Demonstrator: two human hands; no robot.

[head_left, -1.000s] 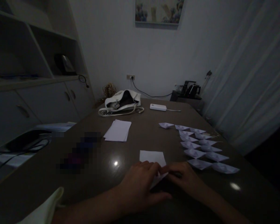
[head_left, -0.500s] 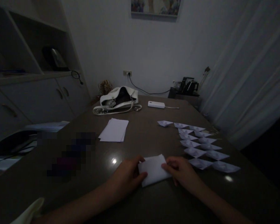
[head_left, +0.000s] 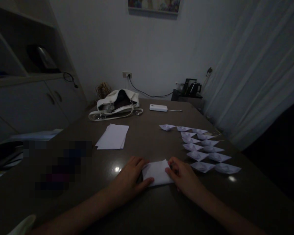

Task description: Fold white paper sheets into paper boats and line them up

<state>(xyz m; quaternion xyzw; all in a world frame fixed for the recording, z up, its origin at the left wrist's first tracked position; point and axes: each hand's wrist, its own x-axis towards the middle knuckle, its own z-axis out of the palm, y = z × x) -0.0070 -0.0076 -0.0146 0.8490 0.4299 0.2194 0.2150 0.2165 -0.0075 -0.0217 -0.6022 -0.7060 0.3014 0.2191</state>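
Observation:
A folded sheet of white paper (head_left: 157, 173) lies low over the dark table between my hands. My left hand (head_left: 131, 176) is at its left side, thumb on the near left part and fingers along the far left edge. At the right edge, my right hand (head_left: 182, 174) pinches the paper between thumb and curled fingers. To the right stand several folded paper boats (head_left: 197, 156) in two rough columns. A stack of flat white sheets (head_left: 113, 137) rests beyond my left hand.
A white handbag (head_left: 119, 103) and a white power bank (head_left: 158, 107) with a short cable lie toward the table's (head_left: 147, 127) far end. Cabinets (head_left: 31, 101) line the left side, with a kettle (head_left: 45, 58) on a shelf. A blurred-out patch covers the table's left part.
The view has shifted, moving most things slightly left. My left fingers have spread more along the paper's far left edge. My right hand keeps its pinch on the right edge.

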